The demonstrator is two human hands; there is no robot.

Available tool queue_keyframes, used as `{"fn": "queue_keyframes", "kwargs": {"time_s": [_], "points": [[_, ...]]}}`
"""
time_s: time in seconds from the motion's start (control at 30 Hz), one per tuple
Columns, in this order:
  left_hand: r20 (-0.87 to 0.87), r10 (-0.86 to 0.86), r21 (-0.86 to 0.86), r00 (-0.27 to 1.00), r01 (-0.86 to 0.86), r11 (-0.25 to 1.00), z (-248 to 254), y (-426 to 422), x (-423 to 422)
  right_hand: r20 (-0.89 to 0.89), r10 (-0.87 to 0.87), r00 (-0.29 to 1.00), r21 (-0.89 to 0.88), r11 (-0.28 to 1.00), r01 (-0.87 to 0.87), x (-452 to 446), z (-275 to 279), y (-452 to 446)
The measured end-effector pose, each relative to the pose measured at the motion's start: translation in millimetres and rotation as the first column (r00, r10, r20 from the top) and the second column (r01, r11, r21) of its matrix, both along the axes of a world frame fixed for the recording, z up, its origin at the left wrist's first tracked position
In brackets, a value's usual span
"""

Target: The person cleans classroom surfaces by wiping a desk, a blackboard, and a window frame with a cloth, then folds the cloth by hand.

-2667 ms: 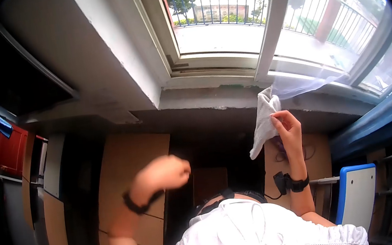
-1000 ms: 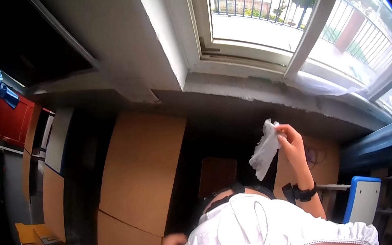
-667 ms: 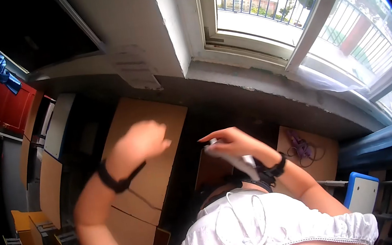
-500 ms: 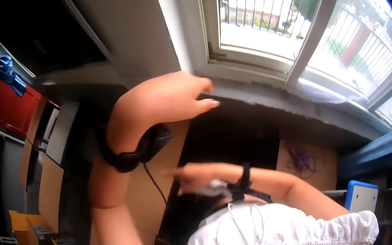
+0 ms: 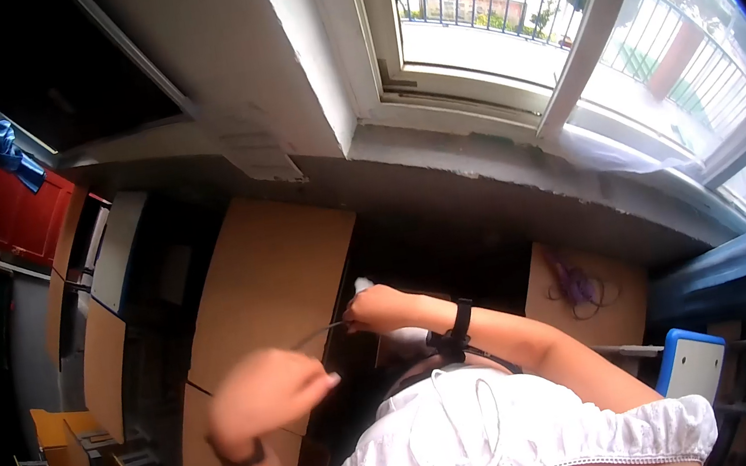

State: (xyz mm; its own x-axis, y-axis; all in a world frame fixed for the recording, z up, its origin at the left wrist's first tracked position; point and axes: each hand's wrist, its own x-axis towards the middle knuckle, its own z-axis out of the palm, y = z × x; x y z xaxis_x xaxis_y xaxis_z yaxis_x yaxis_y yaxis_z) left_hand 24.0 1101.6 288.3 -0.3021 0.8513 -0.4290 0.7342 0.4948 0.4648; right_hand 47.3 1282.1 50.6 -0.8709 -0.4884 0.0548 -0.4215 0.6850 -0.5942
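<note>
My left hand (image 5: pixel 267 393) is low on the left, blurred, with its fingers curled together over a desk edge. What lies between them, if anything, is too small to make out. A black band (image 5: pixel 240 454) sits on that wrist. In front of my white top, my right hand (image 5: pixel 380 308) has its fingers closed on a small white thing (image 5: pixel 363 285), mostly hidden by the hand. A thin dark cord (image 5: pixel 322 332) spans the gap between the hands; I cannot tell if my left hand holds it. My right wrist wears a black strap (image 5: pixel 464 320).
Light brown desks (image 5: pixel 268 267) stand ahead and to the left. A purple tangled bundle (image 5: pixel 576 285) lies on a desk at the right, near a blue-edged chair back (image 5: pixel 692 362). A window sill (image 5: pixel 477 156) runs along the wall. A red cabinet (image 5: pixel 11 203) stands far left.
My left hand has come down and back from its raised, outstretched position near the sill to beside my right hand. My right hand has shifted slightly up, with the white thing showing above it.
</note>
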Motion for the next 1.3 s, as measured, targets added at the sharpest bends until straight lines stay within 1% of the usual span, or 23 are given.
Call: {"fn": "queue_keyframes", "kwargs": {"time_s": [0.07,0.13,0.2,0.27,0.3,0.37,0.47,0.53,0.6,0.67,0.7,0.73,0.77,0.83,0.87,0.93,0.97,1.03,1.07,1.1,1.13,1.2,1.3], "points": [[0.117,0.104,-0.221,0.988,-0.077,0.972,-70.4,-12.7,17.0,-0.057,0.019,0.998,0.090,0.996,-0.014,-1.6,-13.5,-0.2],[0.136,0.302,-0.403,0.944,-0.226,0.887,-159.3,-33.3,39.0,-0.156,0.058,0.986,0.160,0.987,-0.032,-0.1,-14.4,-3.7],[0.086,0.330,-0.457,0.940,-0.257,0.851,-238.4,-56.4,59.2,-0.224,0.112,0.968,0.194,0.979,-0.068,4.5,-14.2,-13.3],[0.042,0.494,-0.268,0.868,-0.467,0.843,-293.5,-71.4,77.3,-0.267,0.177,0.947,0.193,0.973,-0.128,12.2,-11.4,-30.8],[0.049,0.519,-0.326,0.853,-0.477,0.816,-302.2,-67.4,77.8,-0.327,0.269,0.906,0.332,0.930,-0.157,16.6,-3.7,-40.3],[0.090,0.542,-0.108,0.835,-0.533,0.839,-362.1,-85.3,82.4,-0.379,0.280,0.882,0.332,0.931,-0.152,22.4,2.0,-55.6],[0.110,0.470,0.148,0.876,-0.482,0.864,-414.1,-101.9,81.9,-0.479,0.251,0.841,0.253,0.957,-0.142,24.1,7.1,-62.9],[0.136,0.397,0.318,0.907,-0.420,0.850,-389.9,-91.0,77.3,-0.493,0.224,0.841,0.199,0.970,-0.141,23.5,7.7,-64.1],[0.111,0.312,0.330,0.943,-0.331,0.884,-396.9,-100.4,67.1,-0.498,0.207,0.842,0.249,0.964,-0.090,22.9,5.4,-60.7],[0.236,0.367,0.088,0.900,-0.396,0.914,-370.2,-98.5,57.7,-0.527,0.184,0.830,0.280,0.959,-0.035,19.7,2.2,-53.8],[0.336,0.482,-0.174,0.809,-0.450,0.876,-313.4,-83.6,51.0,-0.463,0.175,0.869,0.292,0.956,-0.037,19.9,10.5,-44.7],[0.390,0.604,-0.430,0.695,-0.443,0.787,-282.8,-76.8,46.4,-0.396,0.163,0.904,0.304,0.952,-0.038,21.4,19.5,-33.2],[0.548,0.670,-0.451,0.501,-0.498,0.741,-303.6,-97.1,43.3,-0.373,0.108,0.921,0.279,0.960,0.000,22.4,20.4,-23.0],[0.719,0.614,-0.405,0.326,-0.521,0.751,-266.3,-107.5,35.7,-0.313,-0.051,0.948,0.185,0.976,0.114,31.7,29.7,2.9],[0.789,0.570,-0.384,0.231,-0.539,0.750,-245.1,-112.5,33.8,-0.346,-0.137,0.928,0.095,0.979,0.180,38.2,32.1,17.3],[0.841,0.504,-0.288,0.197,-0.626,0.725,-218.6,-129.5,35.6,-0.229,-0.309,0.923,0.081,0.939,0.334,54.3,48.7,45.8],[0.865,0.468,-0.241,0.182,-0.667,0.705,-212.1,-138.7,36.6,-0.203,-0.387,0.900,-0.010,0.919,0.393,63.8,52.3,58.6],[0.903,0.394,-0.179,0.169,-0.688,0.704,-208.9,-157.1,38.2,-0.221,-0.458,0.861,-0.026,0.885,0.464,81.6,60.1,80.0],[0.920,0.355,-0.148,0.163,-0.697,0.702,-208.5,-164.3,38.2,-0.203,-0.484,0.851,0.024,0.867,0.499,90.4,65.6,89.1],[0.912,0.353,-0.109,0.210,-0.706,0.700,-209.9,-169.7,37.1,-0.211,-0.524,0.825,0.016,0.842,0.539,98.5,69.2,95.7],[0.924,0.334,-0.099,0.186,-0.727,0.679,-212.0,-175.5,36.8,-0.220,-0.562,0.798,0.008,0.816,0.577,106.3,71.1,101.5],[0.946,0.293,-0.081,0.141,-0.770,0.633,-219.1,-186.7,38.1,-0.207,-0.627,0.751,0.022,0.764,0.644,121.8,69.8,112.8],[0.985,0.145,0.019,0.095,-0.889,0.457,-247.4,-215.5,43.7,-0.175,-0.702,0.690,0.035,0.696,0.717,138.6,81.2,120.1]]}}
